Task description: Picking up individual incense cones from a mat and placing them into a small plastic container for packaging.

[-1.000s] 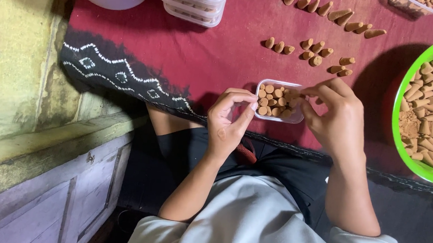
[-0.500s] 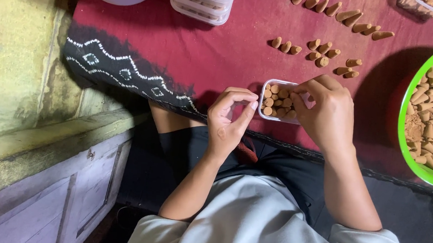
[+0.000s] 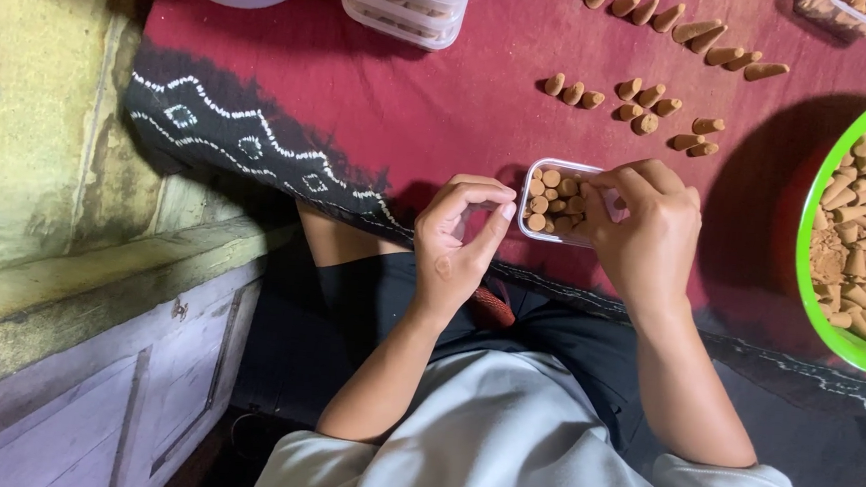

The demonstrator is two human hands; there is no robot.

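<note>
The small clear box (image 3: 554, 201) sits at the cloth's near edge, packed with upright brown cones (image 3: 548, 192). Compared with a moment ago, the right hand (image 3: 649, 232) has shifted off its top toward 3 o'clock, fingertips pinched at its rim. The left hand (image 3: 461, 237), at 9 o'clock, stays half-curled, holding nothing. The green bowl (image 3: 818, 177) at 3 o'clock holds loose cones; stacked tubs (image 3: 403, 1) stand at 11.

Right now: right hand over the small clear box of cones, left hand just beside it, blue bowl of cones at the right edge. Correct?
Not quite: the bowl is green, not blue, as the head view shows. The rest holds: the right hand is over the small clear box of cones, the left hand just beside it, and the bowl of cones sits at the right edge.
</note>
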